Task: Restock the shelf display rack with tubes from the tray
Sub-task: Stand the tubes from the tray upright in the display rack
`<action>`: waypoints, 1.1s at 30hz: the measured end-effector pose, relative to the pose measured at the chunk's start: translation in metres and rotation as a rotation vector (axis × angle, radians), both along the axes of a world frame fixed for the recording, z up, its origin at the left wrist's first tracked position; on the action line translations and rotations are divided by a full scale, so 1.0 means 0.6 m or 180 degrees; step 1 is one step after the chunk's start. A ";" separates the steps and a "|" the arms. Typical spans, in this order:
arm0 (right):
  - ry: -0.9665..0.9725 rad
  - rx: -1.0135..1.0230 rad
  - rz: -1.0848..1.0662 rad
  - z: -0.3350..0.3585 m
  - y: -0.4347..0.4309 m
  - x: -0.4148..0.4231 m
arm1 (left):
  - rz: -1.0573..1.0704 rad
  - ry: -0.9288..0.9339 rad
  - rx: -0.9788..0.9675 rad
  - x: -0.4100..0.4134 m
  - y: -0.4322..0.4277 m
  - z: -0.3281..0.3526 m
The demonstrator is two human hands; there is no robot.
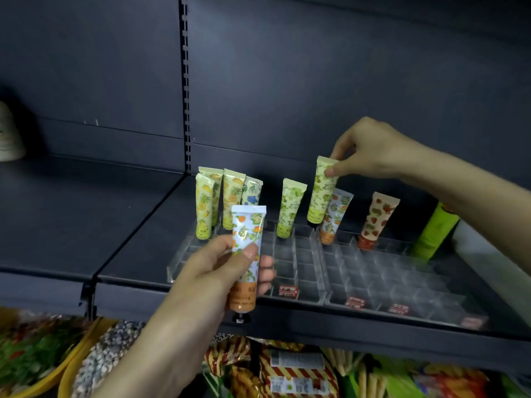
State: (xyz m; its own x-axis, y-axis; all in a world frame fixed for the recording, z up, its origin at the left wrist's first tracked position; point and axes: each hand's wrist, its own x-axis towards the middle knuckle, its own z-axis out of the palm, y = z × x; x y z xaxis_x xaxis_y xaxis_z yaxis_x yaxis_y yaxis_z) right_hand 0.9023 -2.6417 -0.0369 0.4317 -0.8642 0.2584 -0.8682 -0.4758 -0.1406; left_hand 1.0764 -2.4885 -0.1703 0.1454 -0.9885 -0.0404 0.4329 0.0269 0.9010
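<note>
Right hand (365,156): closed in a pinch on the crimped top of a green-leaf tube (321,191), which is held upright over the back row of the display rack (359,271).
Left hand (218,268): wrapped around an orange-fruit tube (247,254), cap down, held in front of the rack's near left part and not yet over any slot.
Rack: a clear acrylic grid on the dark shelf (138,225); only back-row slots are filled, the front rows are seen empty.
Tubes already standing: a yellow group (207,205) at back left, one green tube (290,208) in the middle, an orange-print tube (334,216) just beside the held one, a strawberry tube (376,219) further right.
Tray: not made out in this view.
Step in hand: the green-leaf tube is judged to be going into a back slot, cap first.
Next move: the cap is to be lined up with a free cell and lowered straight, the neighbouring tube left untouched; then the left tube is to be placed.
</note>
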 end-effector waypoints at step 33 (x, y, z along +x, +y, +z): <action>0.0132 0.0377 -0.0223 -0.074 -0.033 0.011 | -0.0169 -0.0121 0.0106 0.002 0.020 -0.005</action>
